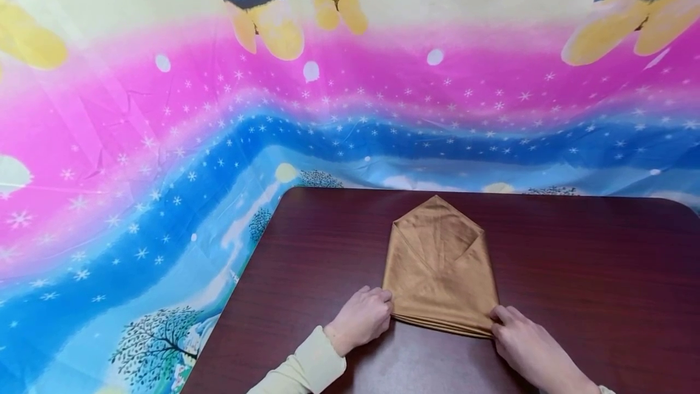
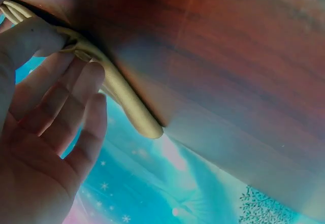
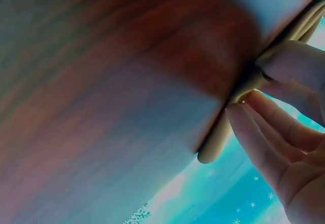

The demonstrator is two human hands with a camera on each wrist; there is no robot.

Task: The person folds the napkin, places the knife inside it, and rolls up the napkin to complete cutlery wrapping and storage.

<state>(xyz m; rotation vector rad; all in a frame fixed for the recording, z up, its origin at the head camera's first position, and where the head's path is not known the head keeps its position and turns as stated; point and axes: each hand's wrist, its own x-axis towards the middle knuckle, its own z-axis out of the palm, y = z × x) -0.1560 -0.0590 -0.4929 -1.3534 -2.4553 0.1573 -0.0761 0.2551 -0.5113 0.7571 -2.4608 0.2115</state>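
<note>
A folded golden-brown cloth (image 1: 443,284) lies flat on the dark reddish table, its far end coming to a point and its near edge showing several stacked layers. At the near left corner, my left hand (image 1: 363,318) pinches the cloth's edge between thumb and fingers. My right hand (image 1: 527,345) pinches the near right corner in the same way. Seen from the left wrist, the cloth (image 2: 127,94) runs past the thumb and fingertips of the left hand (image 2: 56,107). In the right wrist view, the right hand (image 3: 284,127) has the cloth (image 3: 216,140) between thumb and fingers.
The wood-grained table (image 1: 317,242) extends to both sides of the cloth. Behind it and along its left side hangs a colourful printed curtain (image 1: 350,78) with snowflakes, trees and cartoon figures.
</note>
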